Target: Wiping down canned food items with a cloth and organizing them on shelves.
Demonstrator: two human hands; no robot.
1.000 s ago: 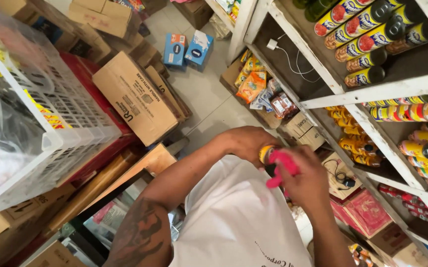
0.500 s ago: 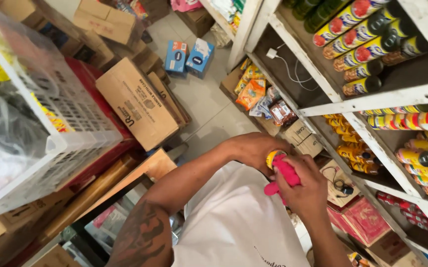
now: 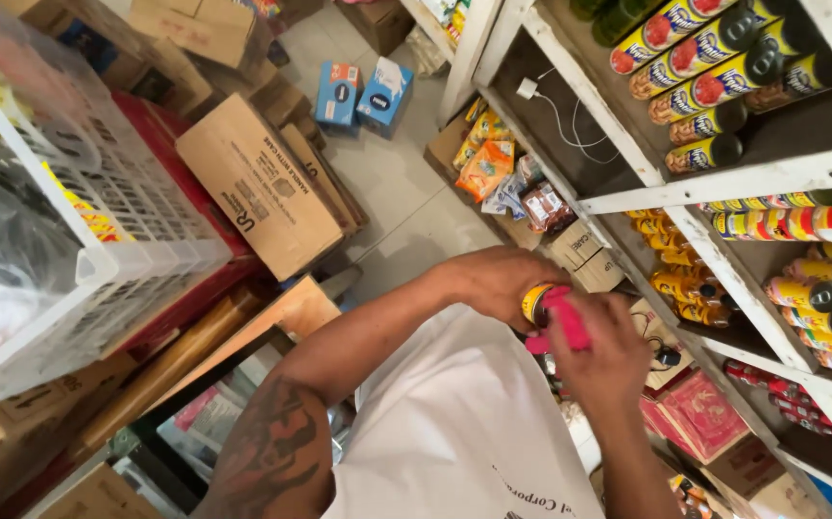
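Stockroom clutter fills the floor (image 3: pixel 406 192): at far left a white plastic basket (image 3: pixel 99 240), then a brown cardboard box (image 3: pixel 262 192) and two blue cartons (image 3: pixel 363 91). Mid-frame, over a white shirt (image 3: pixel 454 423), the left hand (image 3: pixel 493 284) wraps around a small yellow-rimmed can (image 3: pixel 534 303), its round end turned toward the right. Touching that end, the right hand (image 3: pixel 608 360) closes its grip on a pink tool (image 3: pixel 562 322). White shelves (image 3: pixel 723 183) of cans stand at right.
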